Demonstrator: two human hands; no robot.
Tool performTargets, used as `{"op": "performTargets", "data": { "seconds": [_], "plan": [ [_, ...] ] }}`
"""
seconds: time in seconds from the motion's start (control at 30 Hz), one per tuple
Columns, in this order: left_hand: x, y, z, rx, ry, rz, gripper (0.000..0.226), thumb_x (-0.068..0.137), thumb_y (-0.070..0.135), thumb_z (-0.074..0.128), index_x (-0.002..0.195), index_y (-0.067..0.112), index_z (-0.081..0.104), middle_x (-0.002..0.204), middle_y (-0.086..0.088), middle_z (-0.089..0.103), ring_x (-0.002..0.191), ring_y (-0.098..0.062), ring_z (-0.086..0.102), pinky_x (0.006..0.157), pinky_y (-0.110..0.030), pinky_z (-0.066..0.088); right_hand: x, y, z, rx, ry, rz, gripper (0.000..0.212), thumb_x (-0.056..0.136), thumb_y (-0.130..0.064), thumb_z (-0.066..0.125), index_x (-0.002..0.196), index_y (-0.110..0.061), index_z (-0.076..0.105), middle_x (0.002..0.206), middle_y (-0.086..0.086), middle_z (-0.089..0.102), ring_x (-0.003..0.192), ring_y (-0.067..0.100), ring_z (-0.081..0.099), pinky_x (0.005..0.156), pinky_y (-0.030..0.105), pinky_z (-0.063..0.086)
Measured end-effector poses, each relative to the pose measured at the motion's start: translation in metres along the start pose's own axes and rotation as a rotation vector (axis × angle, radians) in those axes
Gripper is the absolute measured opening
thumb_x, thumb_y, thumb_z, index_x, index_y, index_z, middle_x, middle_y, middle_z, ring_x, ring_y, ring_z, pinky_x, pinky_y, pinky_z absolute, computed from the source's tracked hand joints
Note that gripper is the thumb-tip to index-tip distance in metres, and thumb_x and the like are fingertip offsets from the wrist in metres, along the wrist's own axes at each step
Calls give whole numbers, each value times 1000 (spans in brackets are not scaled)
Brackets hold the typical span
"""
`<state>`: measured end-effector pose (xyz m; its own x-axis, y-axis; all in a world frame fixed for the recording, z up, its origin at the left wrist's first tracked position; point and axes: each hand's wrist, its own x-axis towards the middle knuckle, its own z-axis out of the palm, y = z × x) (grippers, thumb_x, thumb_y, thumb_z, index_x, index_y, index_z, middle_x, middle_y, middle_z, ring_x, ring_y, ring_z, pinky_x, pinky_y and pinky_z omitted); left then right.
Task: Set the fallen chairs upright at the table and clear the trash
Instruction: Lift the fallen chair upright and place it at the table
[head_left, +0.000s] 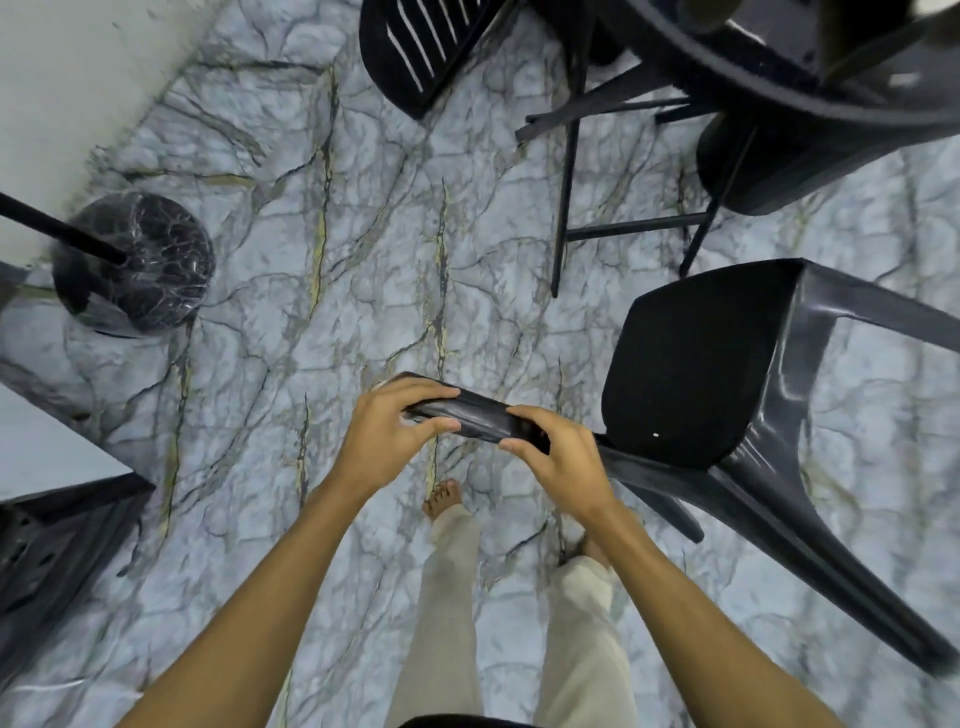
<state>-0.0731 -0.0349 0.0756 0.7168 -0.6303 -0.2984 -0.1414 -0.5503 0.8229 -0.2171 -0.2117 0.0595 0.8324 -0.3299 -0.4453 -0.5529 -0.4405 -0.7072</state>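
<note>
A black plastic chair (696, 364) is tipped at an angle in front of me on the right, its legs pointing to the lower right and right. Both hands grip the top edge of its backrest. My left hand (395, 431) holds the left end and my right hand (556, 457) holds the part nearer the seat. Another black chair (415, 52) with a slatted back stands at the top. The dark round table (779, 88) fills the upper right corner. No trash is visible in this view.
A black bin (140, 260) lined with a plastic bag sits by the white wall at left, a dark pole across it. A dark crate-like object (47, 551) is at lower left. Thin black table legs (566, 197) cross the marble floor. My bare feet stand below my hands.
</note>
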Motion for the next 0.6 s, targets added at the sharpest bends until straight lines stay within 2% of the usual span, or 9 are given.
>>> {"op": "performTargets", "data": {
  "seconds": [0.1,0.17,0.2,0.33,0.47,0.6],
  "plan": [
    [-21,41,4,-173,-15,-53,31,74,28,79,104,32,74,104,20,73,101,0,67,91,-21,52,-35,7,-40,14,6,-37,44,87,-44,65,124,-20,63,113,-8,68,99,6,62,87,17,48],
    [-35,67,12,-248,-3,-80,30,77,22,78,106,30,75,106,16,74,104,-6,68,92,-24,53,-60,14,-68,36,35,-58,40,87,-38,68,122,-18,64,109,-12,66,95,1,59,83,6,42],
    [-43,81,18,-263,12,-78,30,79,18,78,106,28,75,107,13,75,104,-7,68,92,-25,52,-71,18,-82,48,46,-72,39,87,-36,69,121,-18,64,109,-12,66,95,1,60,83,5,41],
    [-73,141,51,-294,107,-33,26,80,10,77,104,19,77,105,6,76,103,-10,69,90,-23,53,-114,33,-128,86,33,-115,36,88,-37,68,120,-23,63,110,-12,67,100,4,61,88,20,48],
    [-99,192,85,-298,158,-10,24,77,14,79,101,16,78,100,7,77,97,-8,70,86,-23,54,-148,36,-163,115,39,-169,35,89,-40,65,120,-25,62,112,-13,67,102,4,62,90,25,50],
    [-124,241,115,-305,157,29,24,74,11,82,98,14,78,94,5,77,89,-7,72,80,-20,54,-183,29,-196,116,56,-218,29,90,-37,65,115,-22,64,103,-13,68,95,3,62,83,26,51]
  ]
}}
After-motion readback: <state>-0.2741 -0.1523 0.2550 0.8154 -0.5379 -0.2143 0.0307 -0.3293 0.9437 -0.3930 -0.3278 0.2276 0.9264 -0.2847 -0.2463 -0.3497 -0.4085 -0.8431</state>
